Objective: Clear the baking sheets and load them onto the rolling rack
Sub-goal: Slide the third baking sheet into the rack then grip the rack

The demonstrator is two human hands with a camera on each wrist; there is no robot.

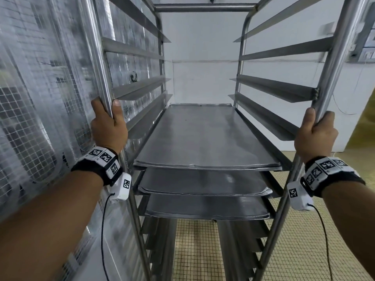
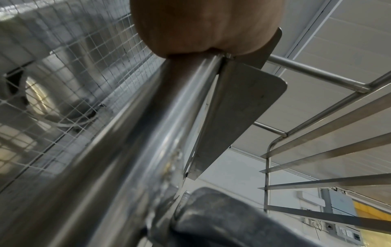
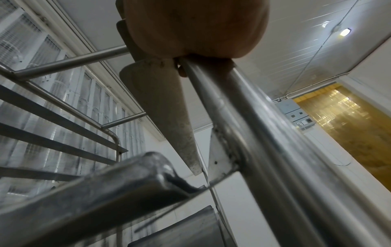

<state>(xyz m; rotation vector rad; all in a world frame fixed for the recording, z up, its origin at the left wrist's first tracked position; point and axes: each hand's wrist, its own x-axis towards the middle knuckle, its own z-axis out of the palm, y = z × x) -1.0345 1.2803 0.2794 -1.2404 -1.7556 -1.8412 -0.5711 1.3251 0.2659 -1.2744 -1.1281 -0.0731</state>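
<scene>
Three baking sheets (image 1: 205, 136) sit on the middle runners of the rolling rack (image 1: 205, 8). The left hand (image 1: 108, 128) and right hand (image 1: 315, 134) each wrap a front upright. Probably wheeling: push evenly, slowly, so the sheets stay seated.

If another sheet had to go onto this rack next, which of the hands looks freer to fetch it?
Right, probably. Both hands grip the rack's front posts, the left hand beside the mesh wall, the right hand towards open floor.
</scene>
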